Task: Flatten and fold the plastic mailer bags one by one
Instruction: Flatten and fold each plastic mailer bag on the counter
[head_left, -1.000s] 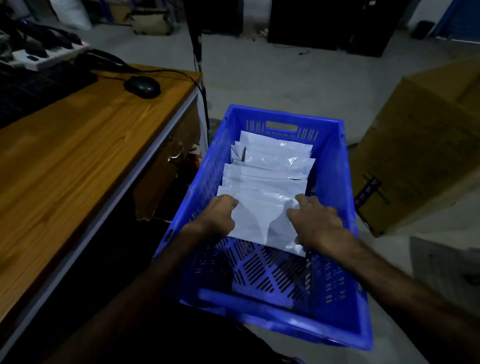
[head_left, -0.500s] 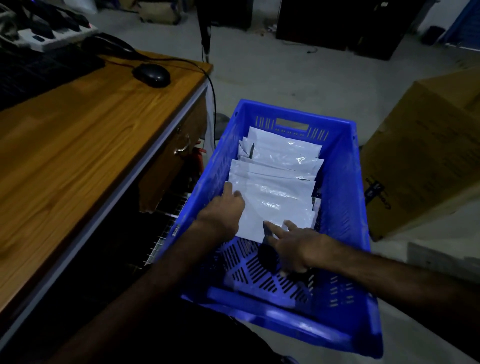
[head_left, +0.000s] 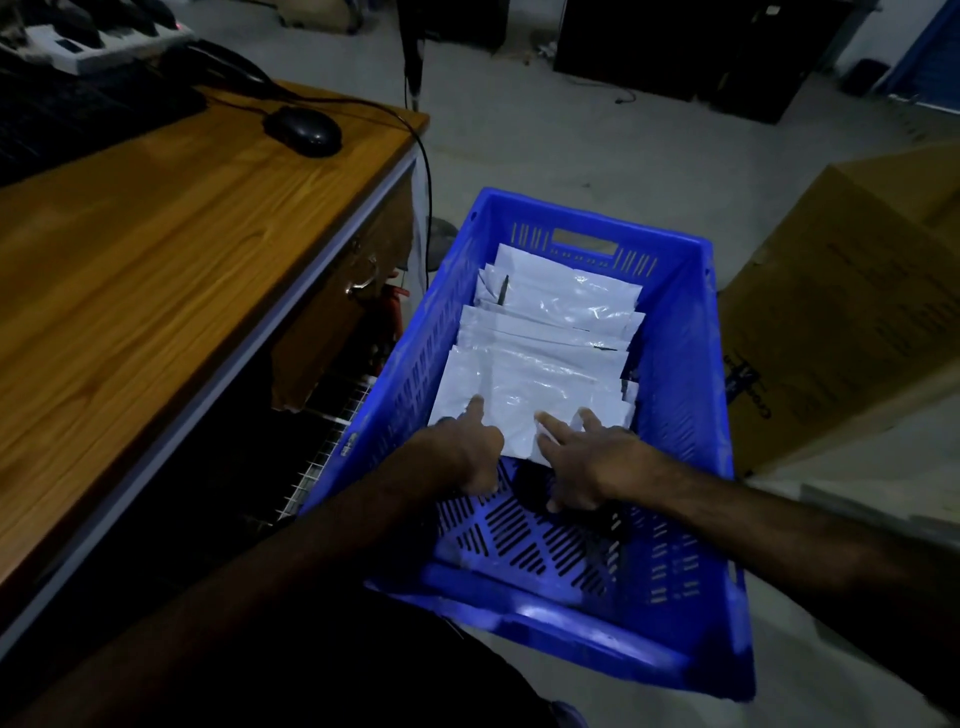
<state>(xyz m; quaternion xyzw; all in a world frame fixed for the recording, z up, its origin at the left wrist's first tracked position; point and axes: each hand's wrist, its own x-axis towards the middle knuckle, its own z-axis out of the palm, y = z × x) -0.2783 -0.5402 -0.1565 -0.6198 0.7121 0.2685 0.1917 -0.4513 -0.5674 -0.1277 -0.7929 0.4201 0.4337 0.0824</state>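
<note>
White mailer bags overlapped in far half of blue crate, nearest bag under both hands at its near edge, left hand pinching left corner, right hand with spread straight fingers pressing it

Wooden desk at left with black mouse, keyboard and power strip; cardboard box at right on grey floor.
</note>
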